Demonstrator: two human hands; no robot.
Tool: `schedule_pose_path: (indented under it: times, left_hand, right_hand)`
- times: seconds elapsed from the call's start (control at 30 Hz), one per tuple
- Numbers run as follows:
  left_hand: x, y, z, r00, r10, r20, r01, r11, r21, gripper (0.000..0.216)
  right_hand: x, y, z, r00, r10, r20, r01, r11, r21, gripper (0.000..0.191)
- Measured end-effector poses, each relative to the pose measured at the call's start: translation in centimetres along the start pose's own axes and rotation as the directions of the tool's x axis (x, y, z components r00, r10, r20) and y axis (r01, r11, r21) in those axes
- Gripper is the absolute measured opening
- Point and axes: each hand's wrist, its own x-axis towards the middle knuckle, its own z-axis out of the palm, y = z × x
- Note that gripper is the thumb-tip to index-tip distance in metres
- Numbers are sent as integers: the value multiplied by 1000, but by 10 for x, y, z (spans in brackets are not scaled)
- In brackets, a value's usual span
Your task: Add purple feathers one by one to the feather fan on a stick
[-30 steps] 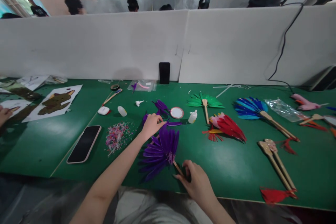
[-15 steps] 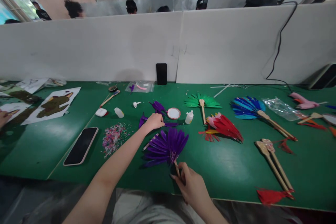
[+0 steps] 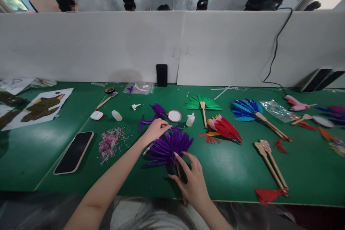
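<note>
A purple feather fan [image 3: 172, 145] with a wooden handle [image 3: 184, 197] lies in front of me on the green table. My right hand [image 3: 192, 178] rests over its handle, fingers spread, with fingertips on the base of the feathers. Just above the fan's upper left edge is my left hand [image 3: 156, 131], its thumb and fingers pinched together; what is between them is too small to make out. Loose purple feathers [image 3: 158, 109] lie just beyond that hand, near a round mirror-like disc [image 3: 174, 116] with a reddish rim and a small white bottle [image 3: 190, 119].
Left are a phone [image 3: 74, 152], a heap of colourful bits [image 3: 111, 143] and another small bottle [image 3: 116, 115]. Right are a green fan [image 3: 203, 103], red feathers [image 3: 225, 129], a blue fan [image 3: 246, 109], wooden handles [image 3: 272, 165] and a pink glue gun [image 3: 296, 103]. A white partition [image 3: 229, 46] stands behind.
My right hand has let go of the handle's grip and moved up to the feather base with fingers spread. My left hand has drawn slightly nearer the fan. The view has shifted slightly.
</note>
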Motion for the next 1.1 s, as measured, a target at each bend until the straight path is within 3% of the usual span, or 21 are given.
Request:
schedule_pose_path:
  times: [0.23, 0.5, 1.1]
  left_hand:
    - [13, 16, 17, 1000, 27, 8, -27, 1000, -5, 33]
    - [10, 20, 18, 999, 43, 27, -43, 999, -17, 24]
    - [10, 14, 20, 999, 33, -31, -33, 999, -28, 30]
  right_hand:
    - [15, 1, 4, 990, -84, 113, 88, 996, -30, 70]
    - [12, 2, 7, 990, -57, 127, 59, 998, -18, 67]
    - [12, 1, 4, 987, -56, 153, 52, 998, 32, 65]
